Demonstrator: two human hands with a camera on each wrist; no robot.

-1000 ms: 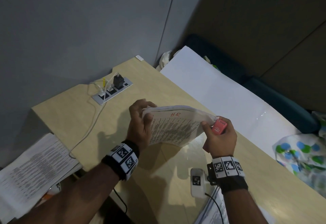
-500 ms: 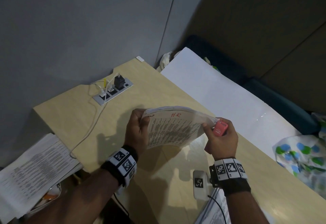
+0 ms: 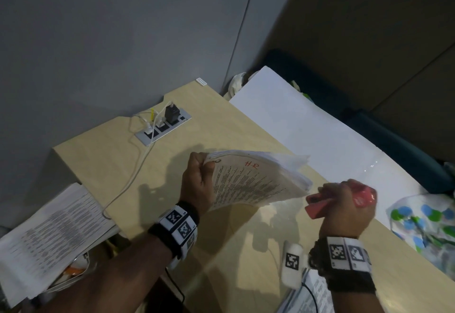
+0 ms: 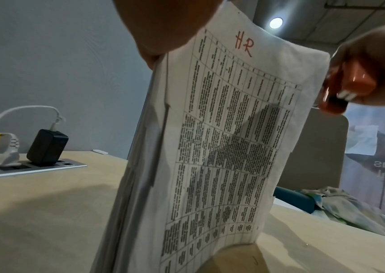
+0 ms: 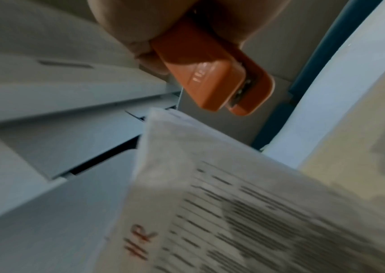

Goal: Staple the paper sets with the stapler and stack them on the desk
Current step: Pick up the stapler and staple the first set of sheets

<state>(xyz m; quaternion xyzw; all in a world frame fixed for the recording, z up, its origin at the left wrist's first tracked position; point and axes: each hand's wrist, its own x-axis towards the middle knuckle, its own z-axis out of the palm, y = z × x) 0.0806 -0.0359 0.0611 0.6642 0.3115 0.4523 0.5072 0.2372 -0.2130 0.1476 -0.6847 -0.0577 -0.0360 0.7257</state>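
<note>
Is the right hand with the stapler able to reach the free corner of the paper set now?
Probably yes. The right hand grips the stapler just beside the paper set, apart from it, with nothing between.

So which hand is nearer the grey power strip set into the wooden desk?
Left. The left hand, gripping the printed paper set, is just right of the power strip; the right hand, holding the pink stapler, is farther right.
</note>
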